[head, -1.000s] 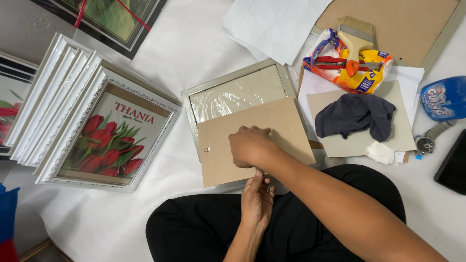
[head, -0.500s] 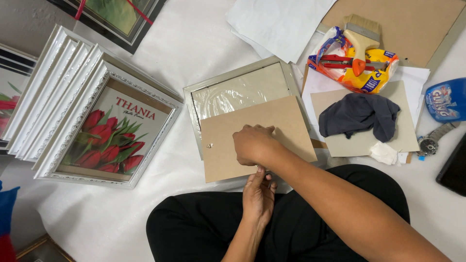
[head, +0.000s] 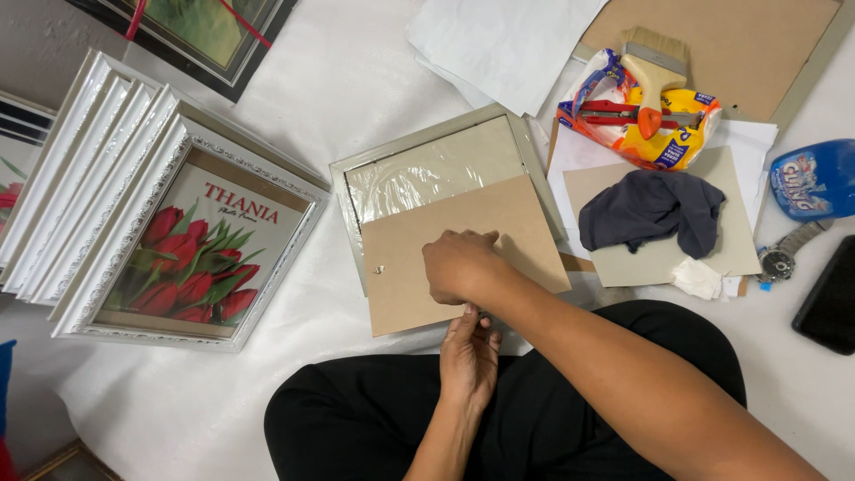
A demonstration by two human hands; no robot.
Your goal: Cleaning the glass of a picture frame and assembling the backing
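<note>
Dark cloth (head: 652, 212) and stacked white frames (head: 116, 191) flank the backing board (head: 445, 258).

My arms are bare, with no sleeves, and my two hands (head: 463, 307) wear nothing. My trousers (head: 552, 419) are black.

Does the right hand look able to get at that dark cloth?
Probably yes: the right hand rests on the brown backing board, and the dark cloth lies uncovered just beyond, nothing between.
</note>
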